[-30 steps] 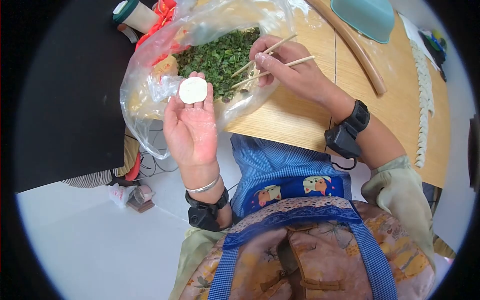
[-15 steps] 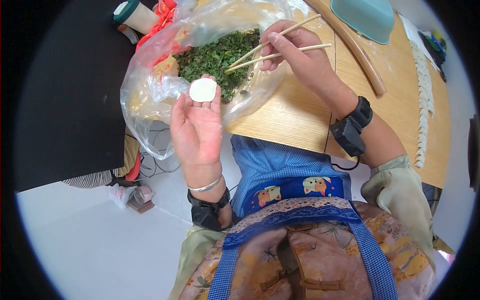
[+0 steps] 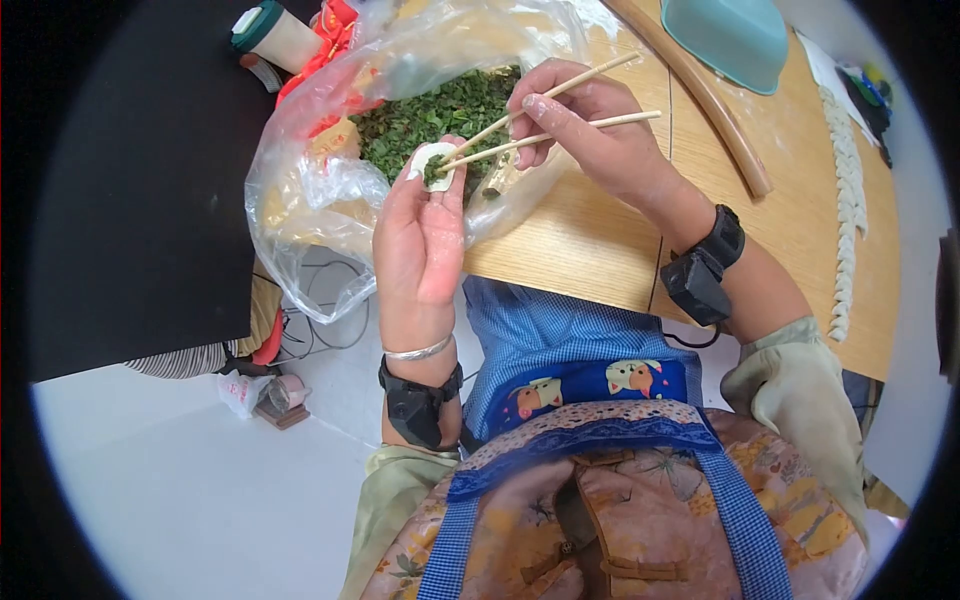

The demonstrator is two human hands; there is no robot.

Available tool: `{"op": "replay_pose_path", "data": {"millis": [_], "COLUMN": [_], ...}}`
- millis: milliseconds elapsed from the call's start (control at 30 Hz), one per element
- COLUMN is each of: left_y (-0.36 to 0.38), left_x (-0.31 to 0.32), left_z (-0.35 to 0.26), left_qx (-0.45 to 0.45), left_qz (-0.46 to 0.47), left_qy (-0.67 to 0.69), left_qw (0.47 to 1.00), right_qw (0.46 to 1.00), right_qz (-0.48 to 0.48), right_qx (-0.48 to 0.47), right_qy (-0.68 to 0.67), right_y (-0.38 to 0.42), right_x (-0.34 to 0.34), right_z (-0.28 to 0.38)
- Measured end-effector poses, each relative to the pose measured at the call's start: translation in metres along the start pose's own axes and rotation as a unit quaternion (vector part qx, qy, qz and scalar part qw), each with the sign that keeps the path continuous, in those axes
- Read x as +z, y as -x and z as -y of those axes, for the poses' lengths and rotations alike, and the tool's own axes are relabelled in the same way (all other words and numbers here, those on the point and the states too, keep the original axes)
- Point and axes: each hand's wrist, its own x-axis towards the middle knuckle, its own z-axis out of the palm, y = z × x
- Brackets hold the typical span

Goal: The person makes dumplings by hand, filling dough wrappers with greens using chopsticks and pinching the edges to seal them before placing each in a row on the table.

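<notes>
My left hand [image 3: 424,245] is palm up, with a round white dumpling wrapper [image 3: 428,156] resting on its fingers. A small clump of green filling [image 3: 434,176] sits on the wrapper. Between the fingers of my right hand [image 3: 590,125] is a pair of wooden chopsticks [image 3: 487,135], their tips touching the filling. Just beyond both hands lie chopped greens [image 3: 430,112] inside a large clear plastic bag [image 3: 275,190], whose loose edge spreads around them.
On the wooden table [image 3: 570,265] lie a long wooden rod [image 3: 700,95] and a teal basin [image 3: 735,45]. A row of pleated white dumplings [image 3: 848,220] runs along the right. A lidded cup [image 3: 280,38] stands at the black surface's [image 3: 140,180] far edge.
My left hand has moved right and slightly up, bringing the wrapper under the chopsticks. Green filling now lies on the wrapper, which was bare. The chopstick tips moved from the greens to it.
</notes>
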Motion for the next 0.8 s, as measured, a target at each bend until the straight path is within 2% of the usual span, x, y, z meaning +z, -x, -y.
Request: {"op": "replay_pose_path", "data": {"millis": [67,167,433,533,567,600,633,667,733,800], "left_y": [-0.001,-0.001,-0.014,-0.016,-0.017,-0.016,-0.015,-0.014,-0.011,-0.007], "left_x": [0.002,0.005,0.001,-0.003,-0.003,-0.003,-0.002,-0.001,0.003,0.006], "left_z": [0.002,0.003,0.001,-0.001,-0.002,-0.003,-0.005,-0.006,-0.009,-0.01], "left_qx": [0.027,0.042,0.074,0.074,0.069,0.071,0.065,0.06,0.05,0.041], "left_qz": [-0.017,-0.027,-0.041,-0.037,-0.035,-0.034,-0.033,-0.031,-0.028,-0.026], "left_qy": [-0.068,-0.09,-0.1,-0.085,-0.079,-0.079,-0.06,-0.043,-0.033,-0.022], "left_qw": [0.997,0.995,0.991,0.993,0.994,0.994,0.996,0.997,0.998,0.999], "right_qw": [1.0,1.0,0.997,0.995,0.951,0.863,0.845,0.845,0.779,0.778], "right_qz": [-0.002,0.002,0.032,-0.013,0.029,0.069,0.075,0.074,0.143,0.153], "right_qx": [-0.007,-0.016,-0.068,-0.062,-0.182,-0.293,-0.189,-0.19,-0.202,-0.188], "right_qy": [-0.002,0.005,0.028,0.081,0.249,0.406,0.494,0.494,0.577,0.58], "right_y": [0.0,0.001,0.001,-0.003,-0.007,-0.008,-0.002,0.0,0.004,0.006], "right_x": [0.001,0.003,0.001,-0.004,-0.008,-0.01,-0.004,-0.002,0.003,0.003], "right_z": [0.0,0.003,0.022,0.025,0.02,0.015,0.007,-0.004,-0.019,-0.024]}}
